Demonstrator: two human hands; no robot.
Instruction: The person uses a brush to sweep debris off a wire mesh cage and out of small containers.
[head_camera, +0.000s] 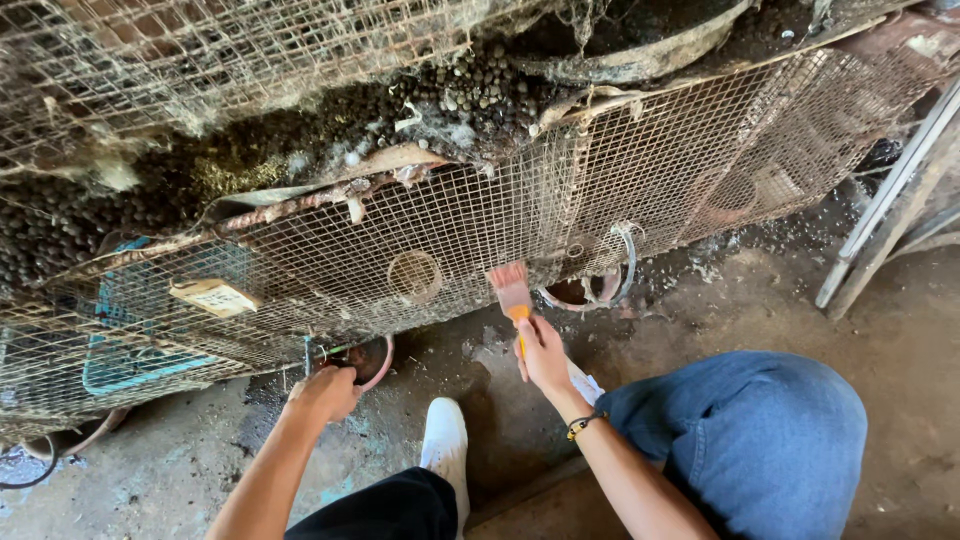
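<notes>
Brushing down the wire cage front
Right hand (545, 355) grips the paintbrush (513, 292), bristles up at the mesh (480, 230); left hand (325, 392) closed around the cage's lower edge, best held firm

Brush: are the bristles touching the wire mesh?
Yes. The right hand holds the brush upright with its bristles against the lower wire mesh of the cage front.

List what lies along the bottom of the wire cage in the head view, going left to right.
Blue tray → wooden tag → left hand → round feeder cup → brush in right hand → metal frame.
</notes>
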